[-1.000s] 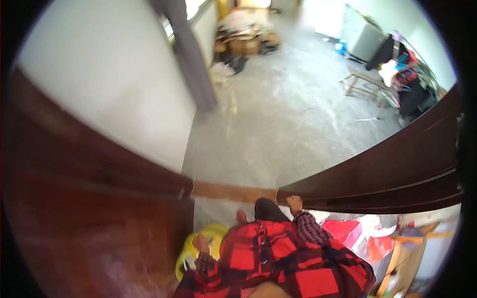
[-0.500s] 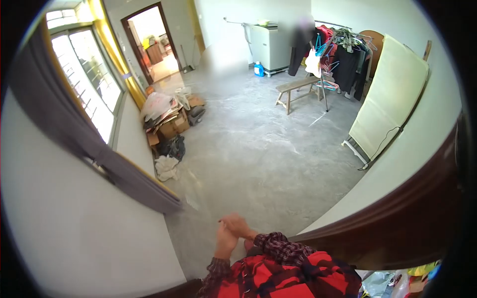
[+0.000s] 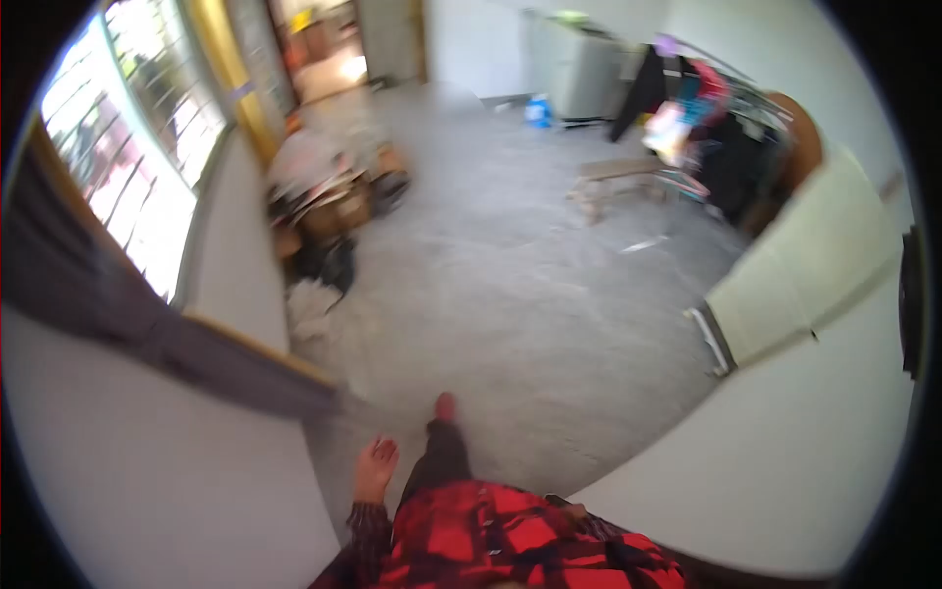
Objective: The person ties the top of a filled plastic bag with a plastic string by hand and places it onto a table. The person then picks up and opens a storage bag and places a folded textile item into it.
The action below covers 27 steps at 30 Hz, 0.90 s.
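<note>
My left hand (image 3: 376, 469) hangs low beside my left leg, its loosely curled fingers apart and nothing visible in them. Motion blur softens its outline. Of my right hand (image 3: 577, 510), only a small skin-coloured patch shows by my right side, past the red-and-black checked garment (image 3: 491, 525). The fingers there are hidden. One dark trouser leg (image 3: 441, 456) with a reddish shoe (image 3: 445, 405) reaches forward over the grey floor (image 3: 500, 324).
Along the left wall lies a pile of cardboard and bags (image 3: 334, 196) under a barred window (image 3: 147, 128). A wooden bench (image 3: 620, 170) stands before a loaded clothes rack (image 3: 731, 147). At right, a pale panel (image 3: 814, 265) leans on the wall. A doorway (image 3: 324, 49) opens far left.
My hands were together in front of me; now they are apart, left lowered to the left, right drawn back to my side. The view has moved forward, and a foot has come into sight.
</note>
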### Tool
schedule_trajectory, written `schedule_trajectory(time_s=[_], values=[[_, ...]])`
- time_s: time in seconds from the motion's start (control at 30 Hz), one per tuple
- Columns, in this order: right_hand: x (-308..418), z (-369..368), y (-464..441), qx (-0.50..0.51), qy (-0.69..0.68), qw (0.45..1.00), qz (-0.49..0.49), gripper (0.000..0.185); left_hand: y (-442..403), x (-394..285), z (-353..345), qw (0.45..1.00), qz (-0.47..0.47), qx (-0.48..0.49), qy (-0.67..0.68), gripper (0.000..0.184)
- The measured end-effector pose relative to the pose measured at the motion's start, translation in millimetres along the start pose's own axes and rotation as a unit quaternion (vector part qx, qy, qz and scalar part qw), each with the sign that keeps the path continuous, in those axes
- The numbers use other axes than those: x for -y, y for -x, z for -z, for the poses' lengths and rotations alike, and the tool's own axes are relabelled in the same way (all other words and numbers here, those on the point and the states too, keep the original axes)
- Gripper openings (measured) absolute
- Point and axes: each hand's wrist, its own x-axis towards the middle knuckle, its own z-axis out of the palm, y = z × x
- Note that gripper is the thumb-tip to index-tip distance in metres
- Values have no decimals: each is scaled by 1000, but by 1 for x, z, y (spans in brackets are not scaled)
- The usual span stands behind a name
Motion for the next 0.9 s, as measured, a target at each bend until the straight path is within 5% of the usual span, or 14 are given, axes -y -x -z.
schedule_trajectory(time_s=[0.17, 0.27, 0.4, 0.63, 0.9], values=[[-49, -13, -74, 74, -4, 989, 129, 20, -28, -10, -29, 999, -27, -32, 2, 39], [-70, -7, -123, 86, 8, 987, 132, 20, -51, -23, -105, 998, -16, -58, -22, 41], [-91, -16, -152, 94, 12, 990, 106, 20, -122, -51, -171, 997, 23, 66, -27, 36], [-158, -48, -203, 75, 28, 994, 72, 20, -199, -76, -303, 985, 58, 92, -135, 26], [-262, -37, -458, 45, 60, 996, 57, 20, -274, -126, -345, 999, 5, -39, -29, 38]])
